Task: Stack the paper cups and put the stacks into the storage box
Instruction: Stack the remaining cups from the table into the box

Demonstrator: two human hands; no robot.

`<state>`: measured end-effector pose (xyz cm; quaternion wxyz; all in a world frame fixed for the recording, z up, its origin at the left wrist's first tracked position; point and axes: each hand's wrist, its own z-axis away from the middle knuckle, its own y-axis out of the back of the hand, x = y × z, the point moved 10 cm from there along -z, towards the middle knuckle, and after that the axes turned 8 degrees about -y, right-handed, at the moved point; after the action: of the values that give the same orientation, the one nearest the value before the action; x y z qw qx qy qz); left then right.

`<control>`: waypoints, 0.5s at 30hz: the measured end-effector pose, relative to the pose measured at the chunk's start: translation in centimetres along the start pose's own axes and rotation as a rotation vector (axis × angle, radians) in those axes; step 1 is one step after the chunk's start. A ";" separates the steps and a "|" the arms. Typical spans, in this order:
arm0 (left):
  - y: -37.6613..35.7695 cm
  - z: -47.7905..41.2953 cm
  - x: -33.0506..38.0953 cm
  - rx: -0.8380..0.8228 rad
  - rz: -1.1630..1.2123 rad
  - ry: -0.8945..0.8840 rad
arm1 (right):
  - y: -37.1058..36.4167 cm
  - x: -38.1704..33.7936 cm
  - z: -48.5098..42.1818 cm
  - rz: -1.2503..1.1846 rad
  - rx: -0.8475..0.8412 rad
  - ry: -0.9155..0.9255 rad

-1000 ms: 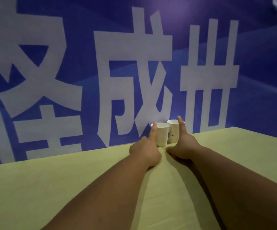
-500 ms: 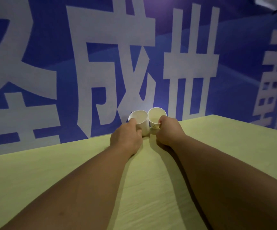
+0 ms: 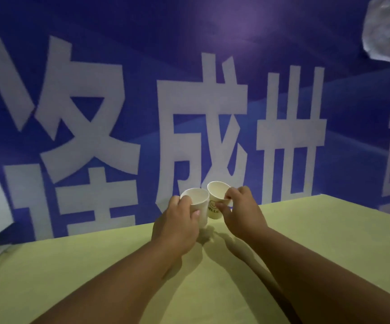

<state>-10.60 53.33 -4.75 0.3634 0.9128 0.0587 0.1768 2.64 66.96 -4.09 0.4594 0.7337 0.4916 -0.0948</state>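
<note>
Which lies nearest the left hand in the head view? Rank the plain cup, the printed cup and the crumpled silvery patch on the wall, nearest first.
1. The plain cup: gripped by the left hand itself.
2. The printed cup: just to the right of the plain one, held by the right hand.
3. The crumpled silvery patch: high on the wall, far upper right.

Left hand (image 3: pixel 177 228), right hand (image 3: pixel 243 211) round cups (image 3: pixel 213 206)
</note>
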 end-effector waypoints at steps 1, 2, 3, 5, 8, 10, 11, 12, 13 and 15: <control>1.3 0.4 -0.7 0.014 0.007 0.004 | -0.2 -1.3 0.5 -0.044 -0.008 0.008; 2.7 0.9 -1.4 0.028 0.008 0.005 | -0.5 -2.7 1.1 -0.083 -0.020 0.019; 4.0 1.3 -2.1 0.046 0.002 0.005 | -0.8 -4.0 1.7 -0.118 -0.037 0.029; 6.8 2.4 -3.7 0.090 -0.007 0.014 | -1.4 -6.8 2.9 -0.181 -0.064 0.046; 10.7 4.4 -6.2 0.124 -0.021 0.056 | -2.2 -10.7 5.0 -0.249 -0.101 0.086; 13.3 5.7 -7.7 0.147 -0.039 0.074 | -2.8 -13.3 6.6 -0.284 -0.116 0.108; 14.5 6.3 -8.5 0.155 -0.043 0.078 | -3.2 -14.6 7.4 -0.298 -0.120 0.117; 15.8 6.9 -9.2 0.159 -0.050 0.079 | -3.4 -16.0 8.2 -0.309 -0.120 0.125; 17.2 7.4 -9.9 0.164 -0.060 0.081 | -3.7 -17.4 9.0 -0.320 -0.118 0.134; 19.8 8.7 -11.4 0.181 -0.082 0.078 | -4.2 -20.4 10.4 -0.352 -0.122 0.154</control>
<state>-18.47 30.62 -0.21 0.2837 0.9312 0.1260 0.1909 -7.67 46.45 -0.36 0.4404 0.6121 0.6509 -0.0872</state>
